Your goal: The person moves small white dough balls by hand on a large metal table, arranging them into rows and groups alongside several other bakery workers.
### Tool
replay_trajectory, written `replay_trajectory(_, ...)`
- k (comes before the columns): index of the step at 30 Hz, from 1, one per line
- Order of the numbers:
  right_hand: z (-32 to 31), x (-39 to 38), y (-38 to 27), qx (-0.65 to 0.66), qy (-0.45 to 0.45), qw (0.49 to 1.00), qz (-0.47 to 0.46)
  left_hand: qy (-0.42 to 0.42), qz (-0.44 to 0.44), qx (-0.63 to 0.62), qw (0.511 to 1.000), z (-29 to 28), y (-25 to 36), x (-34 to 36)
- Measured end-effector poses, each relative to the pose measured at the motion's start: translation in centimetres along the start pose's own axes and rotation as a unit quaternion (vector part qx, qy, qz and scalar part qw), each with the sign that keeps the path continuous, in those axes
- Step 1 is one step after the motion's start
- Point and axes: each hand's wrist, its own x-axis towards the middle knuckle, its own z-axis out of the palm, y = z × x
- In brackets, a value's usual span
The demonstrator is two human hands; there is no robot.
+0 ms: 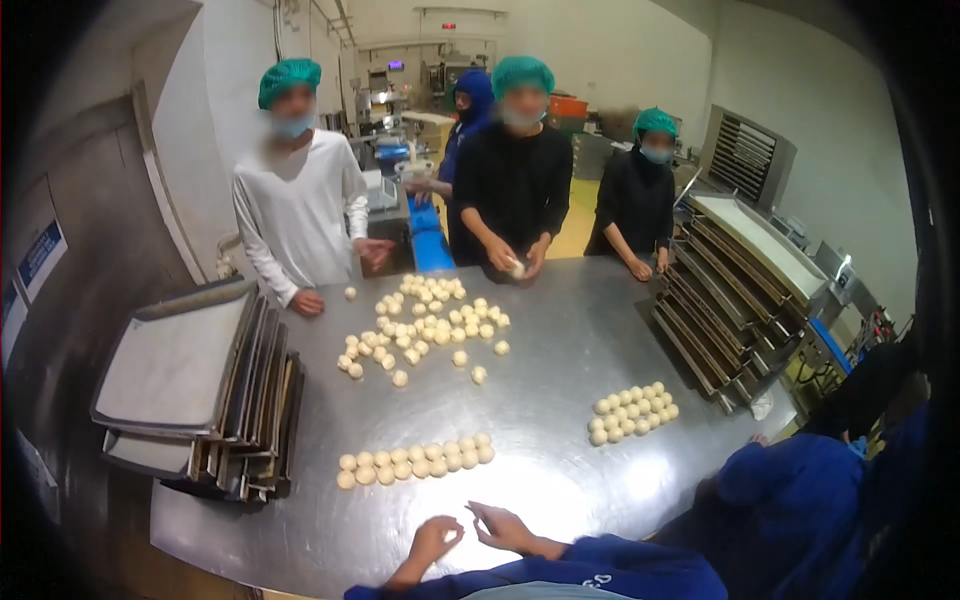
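Over the near part of the steel table [545, 360], my left hand [436, 540] is loosely curled, with a gap between thumb and fingers. Close to its right is my right hand [505, 529], thumb and fingers apart. Neither hand holds anything. Just beyond them lie two neat rows of pale round dough balls [416, 461], not touched by either hand. Farther off, many loose dough balls [430, 325] are scattered across the table's middle. A tight block of dough balls [633, 412] sits on the right.
A stack of trays [170, 360] stands at the table's left, another stack of trays [745, 260] at its right. Across the table are people in green hair caps; the one in the middle [515, 190] holds a dough ball. A blue-sleeved person [770, 500] is close on my right.
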Motion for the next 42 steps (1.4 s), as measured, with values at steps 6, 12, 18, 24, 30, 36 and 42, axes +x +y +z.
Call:
replay_trajectory(6, -6.3, -0.5, 5.4, -0.145, -0.017, 0.989, -0.030, -0.035, -0.005, 0.137, 0.990, -7.1, -1.0, 0.1)
replay_trajectory(12, -0.2, 2.4, 2.9, -0.083, 0.065, 0.991, -0.079, 0.047, 0.007, -0.007, 0.999, 0.1, 1.2, 3.8)
replay_trajectory(18, -3.9, -3.8, 7.2, -0.048, -0.030, 0.993, -0.101, 0.000, 0.062, 0.053, 0.997, -5.3, -1.3, -1.5)
replay_trajectory(24, -1.9, 2.3, 3.3, -0.144, 0.173, 0.970, -0.093, 0.095, 0.044, 0.039, 0.994, -1.3, -0.2, 3.8)
replay_trajectory(30, -0.6, -4.3, 2.3, -0.012, 0.057, 0.989, -0.138, 0.015, 0.068, 0.026, 0.997, -2.0, 0.1, -2.2)
replay_trajectory(36, -2.6, 0.3, 4.0, -0.179, 0.202, 0.957, -0.103, 0.103, 0.040, 0.099, 0.989, -2.8, -0.2, 1.7)
replay_trajectory(42, 0.8, -1.9, 1.2, -0.030, 0.069, 0.990, -0.120, 0.027, 0.019, -0.008, 0.999, 0.7, 1.6, 0.0)
